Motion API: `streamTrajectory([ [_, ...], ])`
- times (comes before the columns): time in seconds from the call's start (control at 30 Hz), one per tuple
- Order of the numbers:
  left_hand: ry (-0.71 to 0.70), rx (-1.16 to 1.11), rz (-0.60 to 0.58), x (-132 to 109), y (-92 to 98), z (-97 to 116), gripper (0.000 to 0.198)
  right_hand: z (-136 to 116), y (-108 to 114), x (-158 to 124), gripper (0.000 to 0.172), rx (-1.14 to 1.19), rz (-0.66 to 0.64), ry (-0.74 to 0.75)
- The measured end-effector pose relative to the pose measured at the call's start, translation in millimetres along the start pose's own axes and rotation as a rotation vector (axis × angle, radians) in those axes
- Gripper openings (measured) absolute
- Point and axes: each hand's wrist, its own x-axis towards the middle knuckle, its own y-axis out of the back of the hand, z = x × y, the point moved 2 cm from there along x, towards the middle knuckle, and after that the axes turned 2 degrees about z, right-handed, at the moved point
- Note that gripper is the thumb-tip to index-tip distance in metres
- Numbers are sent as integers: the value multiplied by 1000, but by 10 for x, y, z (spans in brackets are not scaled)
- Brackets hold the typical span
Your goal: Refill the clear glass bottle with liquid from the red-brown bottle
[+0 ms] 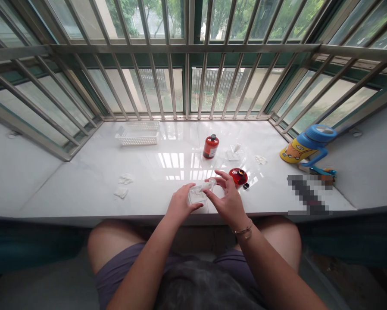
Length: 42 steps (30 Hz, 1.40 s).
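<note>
My left hand (179, 203) grips a small clear plastic container (197, 194) near the front edge of the white sill (167, 168). My right hand (227, 199) pinches a small whitish piece (209, 185) at the container's top, other fingers partly spread. Just right of that hand sits a small red jar (238, 176) with a tiny dark cap (245, 186) beside it. Farther back stands a red-brown bottle (210, 146) with a black cap.
A white slotted basket (138, 133) sits at the back left. Crumpled white wads (123, 185) lie at the left, clear wrappers (234, 151) and another wad (261, 159) at the right. A yellow and blue kids' bottle (306, 146) lies at the far right. Window bars (187, 82) close the back.
</note>
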Motion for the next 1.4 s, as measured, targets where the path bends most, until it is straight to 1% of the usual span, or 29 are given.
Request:
streamTrajectory([
  [0.2, -5, 84, 14, -10, 2, 61, 80, -61, 28, -21, 64, 2, 14, -14],
  [0.3, -3, 84, 4, -16, -7, 67, 82, -72, 24, -31, 63, 12, 21, -18],
  [0.47, -25, 67, -57, -22, -15, 20, 92, -65, 17, -52, 63, -9, 23, -19],
  [0.53, -18, 70, -61, -19, -26, 16, 100, -47, 16, -63, 62, -35, 25, -17],
  [0.67, 31, 62, 51, 12, -94, 87, 118, -18, 4, -99, 60, -72, 31, -11],
  [0.73, 37, 40, 89, 40, -153, 143, 116, -16, -5, -118, 60, -67, 34, -15],
  [0.83, 32, 6, 110, 78, -230, 192, 111, -22, -14, -137, 62, -28, 24, -32],
  [0.97, 14, -47, 172, 75, -270, 182, 113, -16, -10, -140, 62, -1, 14, -61],
  [1.07, -1, -63, 207, 50, -283, 167, 114, -1, 0, -146, 64, 31, 33, -85],
  [1.23, -13, -62, 220, 41, -299, 157, 114, -8, 16, -190, 63, 14, 60, -101],
  [1.4, -12, -67, 222, 55, -305, 143, 111, -5, 21, -235, 62, 36, 115, -121],
])
